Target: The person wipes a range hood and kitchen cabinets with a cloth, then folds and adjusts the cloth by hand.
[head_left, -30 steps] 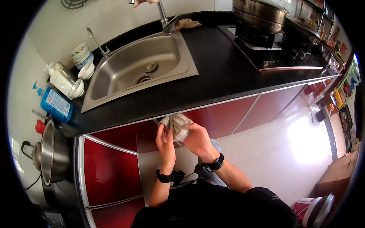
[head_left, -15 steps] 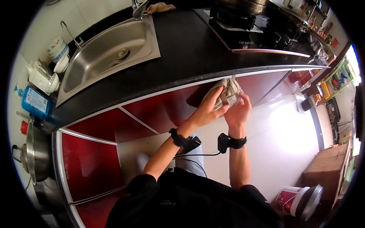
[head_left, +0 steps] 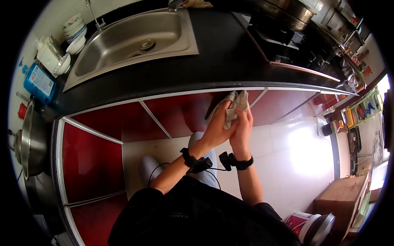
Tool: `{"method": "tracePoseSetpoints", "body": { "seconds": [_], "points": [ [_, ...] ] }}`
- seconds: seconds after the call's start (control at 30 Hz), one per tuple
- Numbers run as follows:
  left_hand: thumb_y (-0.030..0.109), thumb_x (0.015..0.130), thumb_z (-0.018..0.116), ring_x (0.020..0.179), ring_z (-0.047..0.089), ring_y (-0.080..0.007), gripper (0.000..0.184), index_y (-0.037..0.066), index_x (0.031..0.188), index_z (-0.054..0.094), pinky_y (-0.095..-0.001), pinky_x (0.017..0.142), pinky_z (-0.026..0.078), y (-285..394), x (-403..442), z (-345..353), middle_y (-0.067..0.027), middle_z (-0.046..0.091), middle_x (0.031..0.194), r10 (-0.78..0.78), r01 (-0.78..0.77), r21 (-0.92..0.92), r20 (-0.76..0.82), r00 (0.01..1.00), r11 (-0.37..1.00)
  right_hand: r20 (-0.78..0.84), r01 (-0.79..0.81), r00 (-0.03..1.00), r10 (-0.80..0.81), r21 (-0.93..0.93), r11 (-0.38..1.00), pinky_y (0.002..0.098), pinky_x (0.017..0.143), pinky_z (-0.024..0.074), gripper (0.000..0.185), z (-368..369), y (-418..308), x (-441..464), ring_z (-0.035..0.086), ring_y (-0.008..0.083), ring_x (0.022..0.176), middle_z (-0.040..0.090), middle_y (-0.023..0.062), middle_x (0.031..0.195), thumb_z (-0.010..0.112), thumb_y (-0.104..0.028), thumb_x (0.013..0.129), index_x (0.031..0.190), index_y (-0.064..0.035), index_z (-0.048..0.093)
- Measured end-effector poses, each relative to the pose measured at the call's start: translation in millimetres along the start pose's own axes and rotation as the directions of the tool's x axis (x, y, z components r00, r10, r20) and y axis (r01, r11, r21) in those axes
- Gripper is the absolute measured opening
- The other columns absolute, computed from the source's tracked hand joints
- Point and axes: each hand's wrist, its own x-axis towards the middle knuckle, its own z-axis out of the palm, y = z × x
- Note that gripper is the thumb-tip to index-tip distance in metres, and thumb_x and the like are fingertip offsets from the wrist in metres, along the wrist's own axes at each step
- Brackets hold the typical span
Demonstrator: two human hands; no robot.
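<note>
Left hand and right hand are sitting closer together than half a second ago. Blue plastic pump bottle is standing left of the rectangular stainless-steel sink. Left fingers are gripping a crumpled beige cloth, hanging before glossy red cabinet fronts; right fingers are pressing its other side. Black glass gas hob is lying rightward.

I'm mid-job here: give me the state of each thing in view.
Left hand: gripping beige cloth
Right hand: gripping beige cloth
Beige cloth: crumpled
Red cabinet doors: shut
Bowl stack: upright
Blue pump bottle: upright
Steel sink: no standing water visible
Gas hob: no flame visible
</note>
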Motion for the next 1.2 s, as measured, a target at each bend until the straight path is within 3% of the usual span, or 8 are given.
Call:
{"method": "tracePoseSetpoints", "body": {
  "seconds": [0.1, 0.23, 0.43, 0.5, 0.7, 0.97, 1.1, 1.2],
  "points": [
    [0.005, 0.087, 0.067, 0.141, 0.036, -0.0339, 0.071, -0.001, 0.148, 0.03, -0.0388, 0.114, 0.032, 1.9, -19.6, -36.8, -0.0237, 0.036, 0.149, 0.011, -0.006, 0.133, -0.034, 0.999, 0.991, 0.075, 0.104, 0.993, -0.093, -0.169, 0.98, 0.0276, 0.101, 0.0409, 0.052, 25.4, 30.2, -8.0, 0.053, 0.0161, 0.119, 0.056, 0.0104, 0.135, 0.047, -0.002, 0.094, 0.145, 0.0059, 0.041],
    [0.01, 0.085, 0.068, 0.135, 0.04, -0.043, 0.068, -0.005, 0.143, 0.035, -0.045, 0.11, 0.036, 16.6, -42.9, -82.8, -0.027, 0.042, 0.143, 0.152, -0.097, 0.335, -0.139, 0.979, 0.937, 0.172, 0.189, 0.977, -0.128, -0.402, 0.896, 0.0326, 0.109, 0.0345, 0.055, 53.2, 72.3, -26.1, 0.047, 0.0251, 0.13, 0.05, 0.0195, 0.142, 0.049, -0.002, 0.095, 0.147, 0.0092, 0.034],
    [0.014, 0.087, 0.068, 0.138, 0.04, -0.0347, 0.077, 0.0, 0.15, 0.026, -0.0427, 0.111, 0.036, 10.2, -92.6, -150.5, -0.0217, 0.036, 0.151, 0.121, 0.029, 0.417, -0.329, 0.936, 0.908, 0.61, 0.507, 0.776, -0.162, -0.45, 0.736, 0.0372, 0.108, 0.037, 0.058, 103.3, 117.9, -44.8, 0.053, 0.0349, 0.127, 0.055, 0.0281, 0.134, 0.055, -0.006, 0.09, 0.144, 0.0071, 0.04],
    [0.018, 0.086, 0.07, 0.135, 0.044, -0.033, 0.078, 0.001, 0.15, 0.027, -0.0416, 0.109, 0.038, 4.9, -106.1, -178.0, -0.0198, 0.039, 0.148, 0.064, 0.084, 0.357, -0.385, 0.921, 0.93, 0.641, 0.43, 0.764, -0.074, -0.42, 0.799, 0.0366, 0.105, 0.0399, 0.055, 130.1, 124.6, -50.5, 0.056, 0.0355, 0.123, 0.059, 0.029, 0.127, 0.056, -0.007, 0.089, 0.141, 0.0063, 0.045],
    [0.007, 0.079, 0.071, 0.124, 0.05, -0.031, 0.07, 0.0, 0.14, 0.037, -0.0401, 0.103, 0.042, 22.0, -100.1, -219.3, -0.0178, 0.047, 0.133, 0.124, 0.03, 0.416, -0.339, 0.933, 0.909, 0.659, 0.415, 0.746, -0.096, -0.346, 0.841, 0.0377, 0.095, 0.0467, 0.056, 151.6, 137.5, -54.5, 0.062, 0.0337, 0.108, 0.062, 0.0264, 0.117, 0.061, -0.007, 0.086, 0.139, 0.0047, 0.049],
    [0.007, 0.084, 0.069, 0.122, 0.05, -0.025, 0.065, 0.0, 0.139, 0.036, -0.0384, 0.104, 0.041, 8.1, -73.4, -163.8, -0.0151, 0.048, 0.132, 0.069, 0.033, 0.322, -0.298, 0.952, 0.946, 0.528, 0.393, 0.84, -0.124, -0.434, 0.811, 0.0354, 0.089, 0.0487, 0.043, 105.2, 91.3, -23.6, 0.062, 0.0274, 0.101, 0.064, 0.0179, 0.109, 0.061, -0.006, 0.083, 0.125, 0.0029, 0.06],
    [0.008, 0.08, 0.071, 0.122, 0.052, -0.0304, 0.067, -0.001, 0.137, 0.038, -0.0401, 0.103, 0.042, 12.6, -49.7, -125.1, -0.0184, 0.049, 0.132, 0.075, -0.016, 0.261, -0.218, 0.973, 0.965, 0.495, 0.465, 0.844, -0.206, -0.483, 0.742, 0.0316, 0.093, 0.046, 0.038, 62.1, 78.1, -5.0, 0.058, 0.0196, 0.106, 0.062, 0.012, 0.114, 0.058, -0.002, 0.086, 0.124, 0.0022, 0.059],
    [0.009, 0.079, 0.071, 0.121, 0.052, -0.0361, 0.069, -0.002, 0.138, 0.038, -0.0406, 0.103, 0.043, 5.5, -31.0, -91.8, -0.0217, 0.048, 0.134, 0.188, -0.145, 0.335, -0.099, 0.977, 0.931, 0.401, 0.423, 0.886, -0.231, -0.499, 0.757, 0.0354, 0.091, 0.0464, 0.04, 31.2, 55.4, 4.9, 0.058, 0.0256, 0.103, 0.058, 0.0136, 0.11, 0.057, -0.003, 0.084, 0.124, 0.0004, 0.058]
  ]
}}
